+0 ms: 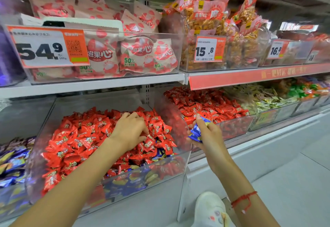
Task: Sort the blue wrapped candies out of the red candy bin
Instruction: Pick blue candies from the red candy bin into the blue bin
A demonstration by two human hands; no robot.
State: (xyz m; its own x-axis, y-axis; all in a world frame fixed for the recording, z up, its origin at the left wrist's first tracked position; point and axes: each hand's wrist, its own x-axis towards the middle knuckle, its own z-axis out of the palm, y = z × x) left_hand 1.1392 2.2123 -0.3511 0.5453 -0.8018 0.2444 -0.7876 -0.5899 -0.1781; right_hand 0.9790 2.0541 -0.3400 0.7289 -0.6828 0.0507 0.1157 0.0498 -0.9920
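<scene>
A clear plastic bin (180,162) on the lower shelf is heaped with red wrapped candies (75,137). More blue wrapped candies (125,185) lie beneath them and show through its front wall. My left hand (130,130) reaches into the pile, fingers curled down among the red candies near a blue one (160,152). To the right of the bin, my right hand (205,133) holds a small bunch of blue wrapped candies (195,133) in its curled fingers, just outside the bin's right wall.
A second bin of red candies (210,105) stands to the right, then bins of mixed candies (267,98). A bin of blue and purple candies (12,158) sits at the left. The upper shelf (107,83) carries bagged snacks behind price tags. My white shoe (210,209) is on the floor.
</scene>
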